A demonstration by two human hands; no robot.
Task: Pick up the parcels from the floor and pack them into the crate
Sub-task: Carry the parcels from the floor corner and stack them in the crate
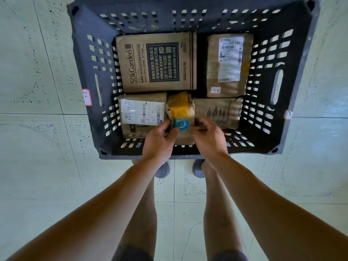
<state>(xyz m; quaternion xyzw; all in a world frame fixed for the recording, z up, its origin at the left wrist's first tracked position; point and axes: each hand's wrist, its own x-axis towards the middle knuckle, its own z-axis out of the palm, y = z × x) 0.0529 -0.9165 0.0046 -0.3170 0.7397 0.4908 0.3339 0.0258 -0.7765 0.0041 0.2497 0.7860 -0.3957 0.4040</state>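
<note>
A dark slotted plastic crate [88, 59] stands on the floor in front of me. Inside lie a large printed cardboard box [156, 62], a labelled brown parcel [228, 65] at the back right, a labelled parcel [142, 114] at the front left and a brown box [219, 111] at the front right. Between those two stands a small brown parcel with yellow tape and a blue sticker [181, 112]. My left hand [160, 141] grips its left side and my right hand [210, 138] grips its right side, both inside the crate near its front wall.
Pale green floor tiles [37, 147] surround the crate. My legs and grey shoes [198, 168] stand just behind the crate's near rim. White tags with red borders [87, 97] stick to the crate's left and right outer walls.
</note>
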